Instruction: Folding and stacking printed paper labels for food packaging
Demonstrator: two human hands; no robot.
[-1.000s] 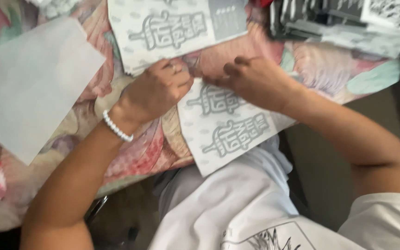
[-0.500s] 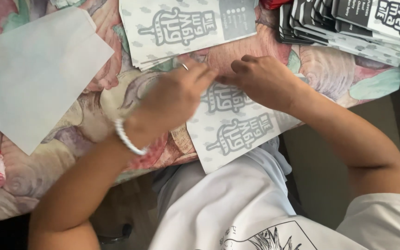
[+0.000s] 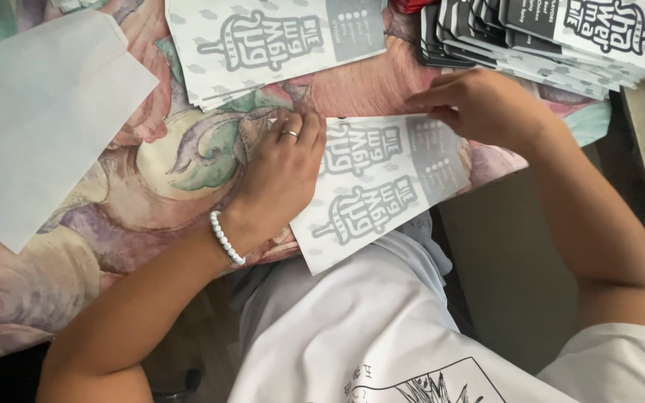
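Both hands flat on a printed paper bag at the table's near edge

From my feed the white paper bag [image 3: 382, 186] with grey print lies on the flowery tablecloth [image 3: 151, 172], its lower corner hanging over the edge toward the lap — the left hand [image 3: 281, 175] presses down on its left side, fingers spread and not gripping, while the right hand [image 3: 487, 104] rests its fingertips on the top right edge, curled loosely, pinching nothing I can make out. Just above sits a stack of the same bags [image 3: 278, 41], another fanned pile [image 3: 561, 33] at top right, and a plain translucent sheet [image 3: 39, 119] well off to the left.
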